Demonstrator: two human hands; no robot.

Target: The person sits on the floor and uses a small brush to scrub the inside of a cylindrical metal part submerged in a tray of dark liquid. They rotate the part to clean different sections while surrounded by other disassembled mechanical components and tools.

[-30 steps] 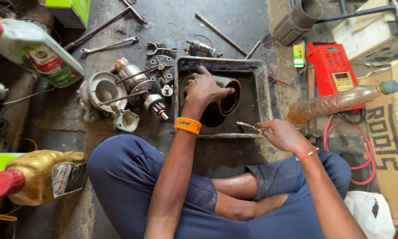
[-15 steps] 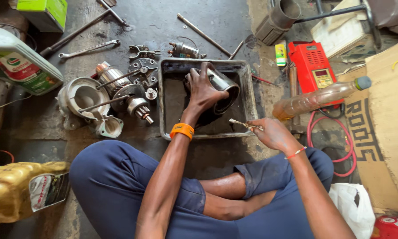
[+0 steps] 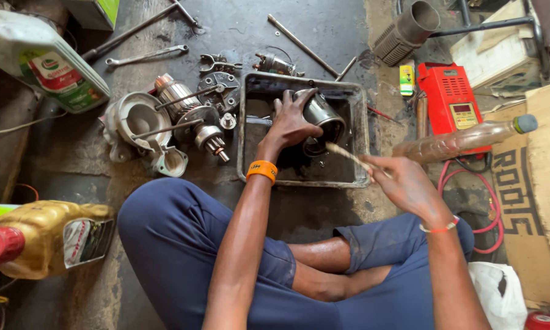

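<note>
Likely a repair workshop, oily floor (image 3: 238, 24), wrench (image 3: 145, 57), dismantled motor parts (image 3: 189, 116)

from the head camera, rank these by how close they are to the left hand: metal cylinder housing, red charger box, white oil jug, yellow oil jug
From the left hand:
1. metal cylinder housing, in its grip, in the tray.
2. red charger box, off to the right.
3. white oil jug, far upper left.
4. yellow oil jug, lower left; close to the white one, hard to rank.

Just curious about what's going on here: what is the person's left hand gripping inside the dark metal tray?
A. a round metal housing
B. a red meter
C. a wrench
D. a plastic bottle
A: the left hand clasps a round metal housing over the tray, while the right hand holds a thin brush.
</note>
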